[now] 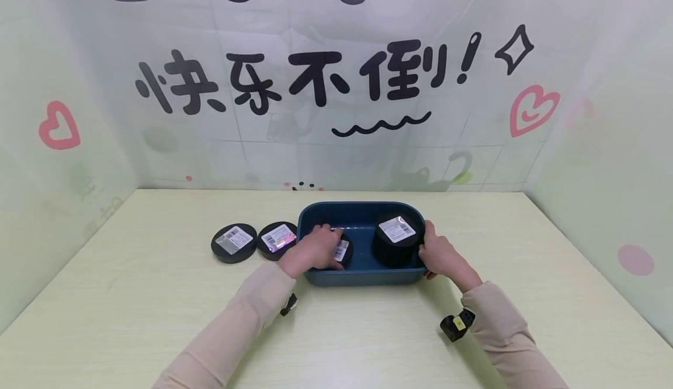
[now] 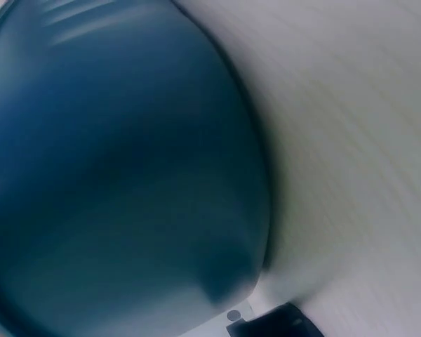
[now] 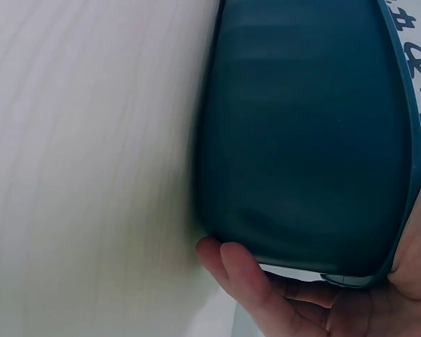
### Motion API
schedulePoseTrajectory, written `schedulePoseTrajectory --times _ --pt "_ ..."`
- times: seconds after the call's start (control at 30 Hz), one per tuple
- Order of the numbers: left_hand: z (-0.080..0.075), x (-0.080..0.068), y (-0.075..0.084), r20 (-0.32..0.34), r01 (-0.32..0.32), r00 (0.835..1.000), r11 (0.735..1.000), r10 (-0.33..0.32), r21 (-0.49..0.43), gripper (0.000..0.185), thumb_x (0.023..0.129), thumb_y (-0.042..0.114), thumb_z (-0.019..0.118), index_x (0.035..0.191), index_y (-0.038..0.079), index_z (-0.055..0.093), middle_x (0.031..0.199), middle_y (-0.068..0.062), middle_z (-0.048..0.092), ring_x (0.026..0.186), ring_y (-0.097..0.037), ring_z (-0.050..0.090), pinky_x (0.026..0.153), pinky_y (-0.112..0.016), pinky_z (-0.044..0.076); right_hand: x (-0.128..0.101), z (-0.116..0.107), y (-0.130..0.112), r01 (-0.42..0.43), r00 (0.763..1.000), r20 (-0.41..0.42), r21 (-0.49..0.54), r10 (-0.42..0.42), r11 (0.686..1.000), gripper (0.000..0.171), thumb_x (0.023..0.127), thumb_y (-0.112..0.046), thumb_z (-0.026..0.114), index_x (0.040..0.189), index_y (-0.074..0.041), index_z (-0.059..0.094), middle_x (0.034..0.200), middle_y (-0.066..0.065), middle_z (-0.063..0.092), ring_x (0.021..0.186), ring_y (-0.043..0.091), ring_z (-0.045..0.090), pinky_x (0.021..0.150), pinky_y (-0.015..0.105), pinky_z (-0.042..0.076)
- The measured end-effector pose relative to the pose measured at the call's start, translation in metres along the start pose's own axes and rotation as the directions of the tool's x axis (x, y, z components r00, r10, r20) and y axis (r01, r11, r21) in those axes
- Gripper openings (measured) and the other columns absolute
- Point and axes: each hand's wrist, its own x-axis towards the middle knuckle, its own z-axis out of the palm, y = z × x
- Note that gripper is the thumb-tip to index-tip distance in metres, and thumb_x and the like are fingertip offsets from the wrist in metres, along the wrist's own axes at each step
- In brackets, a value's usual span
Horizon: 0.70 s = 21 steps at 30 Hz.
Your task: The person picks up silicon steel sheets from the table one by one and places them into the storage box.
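A dark blue plastic basin stands on the table. My left hand reaches over its left rim, with fingers and thumb on opposite edges of a flat black disc bearing a white label. The hand covers part of that disc. At the other end, my right hand grips the basin's right end; in the right wrist view its fingers curl at the basin's lower edge. Inside, on the right, sits a stack of black discs with a label on top. The left wrist view shows mostly the basin's outer wall.
Two labelled black discs lie left of the basin: an outer disc and an inner disc close to the basin's wall. The pale wooden table ends at a printed backdrop.
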Motion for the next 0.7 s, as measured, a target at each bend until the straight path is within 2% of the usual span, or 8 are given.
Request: schedulePoseTrajectory --times 0.4,0.7 --pt "0.0005 0.0016 0.0025 0.027 0.044 0.999 0.999 -0.044 -0.005 0.068 0.071 0.03 0.074 0.125 0.002 0.045 0.115 -0.02 0.048 0.104 -0.032 0.044 0.085 -0.044 0.041 -0.0007 0.0001 -0.0003 0.02 1.0 -0.006 0.018 -0.02 1.0 0.037 0.086 0.004 0.032 0.121 0.004 0.018 0.081 0.044 0.047 0.04 0.023 0.056 0.04 0.034 0.047" --pt "0.0027 0.0011 0.0031 -0.015 0.046 0.999 0.999 -0.047 -0.003 0.073 0.068 0.036 0.075 0.124 0.002 0.045 0.107 -0.021 0.048 0.099 -0.034 0.047 0.084 -0.043 0.041 -0.0003 0.0002 0.0002 0.011 1.0 -0.005 0.003 -0.011 1.0 0.039 0.086 0.003 0.032 0.123 0.003 0.017 0.08 0.041 0.048 0.04 0.023 0.056 0.041 0.034 0.047"
